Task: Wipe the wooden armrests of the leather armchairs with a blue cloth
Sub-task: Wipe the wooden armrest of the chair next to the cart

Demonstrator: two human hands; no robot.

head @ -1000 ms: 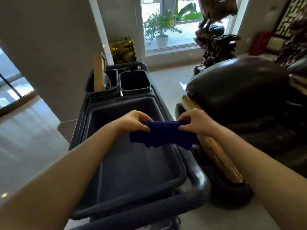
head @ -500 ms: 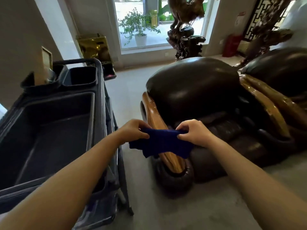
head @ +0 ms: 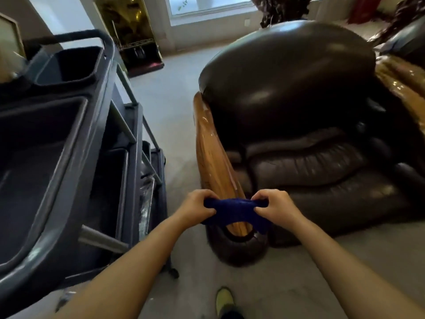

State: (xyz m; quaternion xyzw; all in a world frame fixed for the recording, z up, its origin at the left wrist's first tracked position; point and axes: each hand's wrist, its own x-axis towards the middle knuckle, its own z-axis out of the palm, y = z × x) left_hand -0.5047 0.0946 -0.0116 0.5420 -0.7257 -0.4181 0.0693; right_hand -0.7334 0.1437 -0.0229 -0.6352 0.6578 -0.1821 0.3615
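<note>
A dark blue cloth (head: 232, 210) is stretched between my left hand (head: 198, 206) and my right hand (head: 274, 207), each gripping one end. It hangs in the air just above the front end of a glossy wooden armrest (head: 212, 157). That armrest runs along the left side of a dark leather armchair (head: 299, 111). A second wooden armrest (head: 404, 88) shows at the right edge, beside another dark chair (head: 407, 42).
A dark grey cleaning cart (head: 57, 146) with bins stands close on the left. Between cart and armchair lies a strip of pale floor (head: 174, 116). My foot in a yellow-green shoe (head: 225, 300) is below. A gold cabinet (head: 128, 31) and a dark carving (head: 282, 8) stand at the back.
The view has swung right and down from the cart to the armchair. Both hands, still holding the cloth, have come closer together and lower, over the armrest's front end.
</note>
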